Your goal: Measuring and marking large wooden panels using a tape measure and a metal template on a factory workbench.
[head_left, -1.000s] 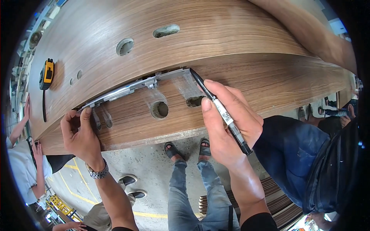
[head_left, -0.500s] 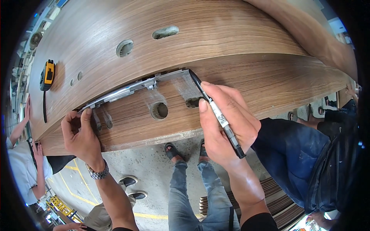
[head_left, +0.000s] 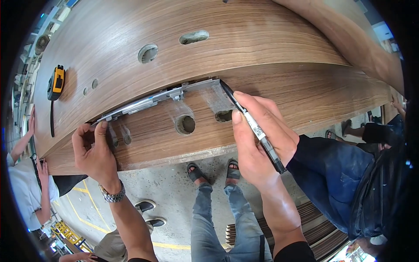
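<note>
My left hand (head_left: 97,148) is closed, thumb and forefinger pinching the left end of a long, flat silver metal fitting (head_left: 144,102) with small raised parts. The fitting lies along the seam where one wood-grain board meets another. Below it, the lower board (head_left: 279,96) has round and oblong cutouts with clear tape strips running up from them. In my right hand (head_left: 268,139) is a black-and-white pen (head_left: 255,126), gripped for writing. Its dark tip end is by the right end of the fitting; whether it touches cannot be made out.
A yellow-and-black tape measure (head_left: 56,83) lies on the upper board (head_left: 262,30), left of more cutouts. Another person's arm (head_left: 349,37) reaches over that board at the right. People stand left, below and right. Stacked slats (head_left: 314,231) lie on the floor.
The boards, fitting and cutouts appear slightly further right in the picture. My right hand and the pen have shifted a little right with them. Both hands keep their hold.
</note>
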### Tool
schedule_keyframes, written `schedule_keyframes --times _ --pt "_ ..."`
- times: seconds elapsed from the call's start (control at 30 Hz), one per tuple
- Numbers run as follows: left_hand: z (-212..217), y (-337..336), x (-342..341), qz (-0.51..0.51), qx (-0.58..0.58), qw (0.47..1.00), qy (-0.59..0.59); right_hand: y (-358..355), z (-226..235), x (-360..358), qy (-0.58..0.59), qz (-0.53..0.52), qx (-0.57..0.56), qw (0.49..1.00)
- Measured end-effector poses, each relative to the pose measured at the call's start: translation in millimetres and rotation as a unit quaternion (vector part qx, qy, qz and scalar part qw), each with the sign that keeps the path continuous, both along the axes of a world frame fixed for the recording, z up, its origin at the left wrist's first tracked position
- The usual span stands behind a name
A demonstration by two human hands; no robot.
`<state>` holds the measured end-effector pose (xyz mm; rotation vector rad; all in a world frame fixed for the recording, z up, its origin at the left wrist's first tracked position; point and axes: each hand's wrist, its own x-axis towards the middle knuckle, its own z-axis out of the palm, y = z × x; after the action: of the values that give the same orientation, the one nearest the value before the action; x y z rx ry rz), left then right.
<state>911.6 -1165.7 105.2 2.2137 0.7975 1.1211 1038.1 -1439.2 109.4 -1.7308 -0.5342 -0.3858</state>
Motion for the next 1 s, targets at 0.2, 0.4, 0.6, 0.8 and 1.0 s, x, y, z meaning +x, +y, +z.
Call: schedule_keyframes --times 0.2,0.4,0.6,0.8,1.0 --pt "1 -2 2 0.012 -0.001 1.000 -0.001 1 4 -1 0.023 -0.007 -0.008 1.000" --pt "2 -4 4 0.016 -0.007 1.000 0.001 -6 1 -2 0.027 0.011 0.051 0.998" --pt "3 -3 5 0.016 0.011 1.000 0.016 -53 -20 -48 0.013 -0.019 0.059 0.998" --pt "12 -4 5 0.003 0.001 1.000 0.029 -96 0 -127 0.117 -0.004 -0.047 0.992" --pt "17 28 -35 -0.158 -0.222 0.962 -0.029 -93 44 -185 0.258 -0.015 -0.072 0.963"
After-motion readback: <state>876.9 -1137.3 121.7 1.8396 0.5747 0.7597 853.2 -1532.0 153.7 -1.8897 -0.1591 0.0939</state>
